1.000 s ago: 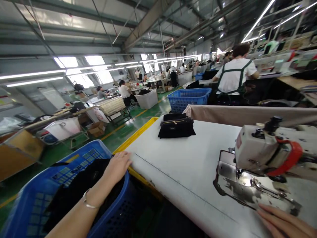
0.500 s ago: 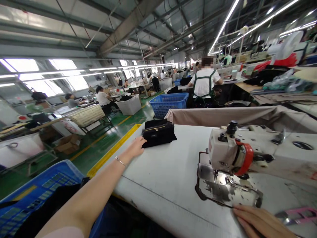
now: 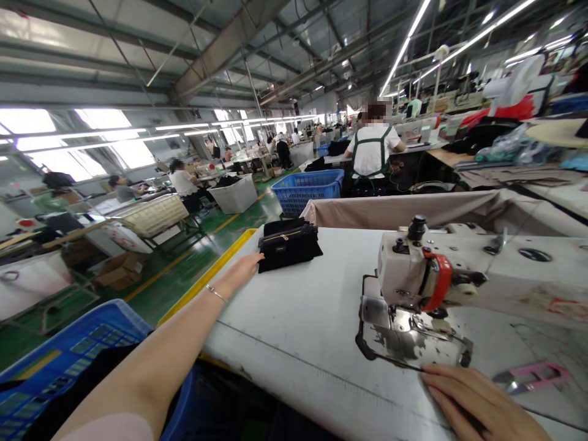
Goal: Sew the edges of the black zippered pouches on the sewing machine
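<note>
At the end of my stretched-out arm, my left hand [image 3: 243, 273] has its fingertips at the near left edge of a stack of black zippered pouches [image 3: 290, 252]. The fingers look extended and do not wrap round the stack. A gold-coloured zip and a small label show on the top pouch. My right hand [image 3: 473, 398] lies low on the table with fingers stretched out, just beside the metal plate of a sewing machine [image 3: 413, 278]. Pink-handled thread snips [image 3: 535, 375] lie to the right of that hand.
The white sewing table [image 3: 294, 318] has a ruler scale along its front edge. A blue crate [image 3: 110, 324] with black cloth stands at lower left. Beyond the table are a fabric-lined bin [image 3: 390, 211], another blue basket [image 3: 307, 190] and a seated co-worker [image 3: 372, 147].
The view has shifted slightly, so most things sit a little further left and higher. My left hand has drawn back slightly at the stack's edge; my right hand stays by the machine plate.
</note>
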`<state>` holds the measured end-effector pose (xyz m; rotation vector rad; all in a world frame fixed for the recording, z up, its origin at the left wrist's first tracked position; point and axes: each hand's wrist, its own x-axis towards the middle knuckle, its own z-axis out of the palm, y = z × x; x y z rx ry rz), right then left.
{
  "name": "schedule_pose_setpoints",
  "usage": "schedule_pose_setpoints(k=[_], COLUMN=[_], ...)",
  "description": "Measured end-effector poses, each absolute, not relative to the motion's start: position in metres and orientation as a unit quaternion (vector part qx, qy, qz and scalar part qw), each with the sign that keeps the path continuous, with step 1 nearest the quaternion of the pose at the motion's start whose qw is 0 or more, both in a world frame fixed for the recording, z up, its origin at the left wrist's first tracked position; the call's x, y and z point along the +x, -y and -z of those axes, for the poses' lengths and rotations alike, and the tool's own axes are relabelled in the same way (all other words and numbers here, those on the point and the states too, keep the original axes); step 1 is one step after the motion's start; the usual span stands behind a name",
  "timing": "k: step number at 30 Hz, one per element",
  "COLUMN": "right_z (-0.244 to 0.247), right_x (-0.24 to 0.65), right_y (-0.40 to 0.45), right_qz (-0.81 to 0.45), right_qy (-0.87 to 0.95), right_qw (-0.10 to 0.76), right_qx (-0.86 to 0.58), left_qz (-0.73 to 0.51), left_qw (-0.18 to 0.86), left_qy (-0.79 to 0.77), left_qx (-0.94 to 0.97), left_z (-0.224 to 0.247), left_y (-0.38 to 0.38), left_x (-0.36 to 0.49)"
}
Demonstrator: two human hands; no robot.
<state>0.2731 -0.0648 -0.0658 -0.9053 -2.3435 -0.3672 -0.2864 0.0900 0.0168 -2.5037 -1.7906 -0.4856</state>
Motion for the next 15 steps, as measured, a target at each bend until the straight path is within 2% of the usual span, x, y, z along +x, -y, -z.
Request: schedule_pose_setpoints(k=[4,8,12,15], right_z=[0.056,0.044,0.032,0.023], right_x=[0.266,0.263,0.245,0.213], right_y=[0.066,0.071,0.079,0.087], right_qz=[0.104,0.058,-0.011,-0.077], right_qy=[0.870,0.855,0.843,0.850], right_qw=[0.316,0.339,0.357,0.365], right_qx=[-0.364,-0.388,-0.402,-0.372], left_qz=[0.237,0.279,0.215,0.207], left_qw=[0.039,0.020,-0.065,-0.050], left_qy=[0.581,0.543,0.517,0.595], left_qx=[-0.778,-0.792,-0.826,-0.775], left_z=[-0.049,-0.071,-0.045,-0.007], left_y=[-0.084,-0.037,0.026,0.053], left_x=[-0.265,-0.224,-0.181,-0.161])
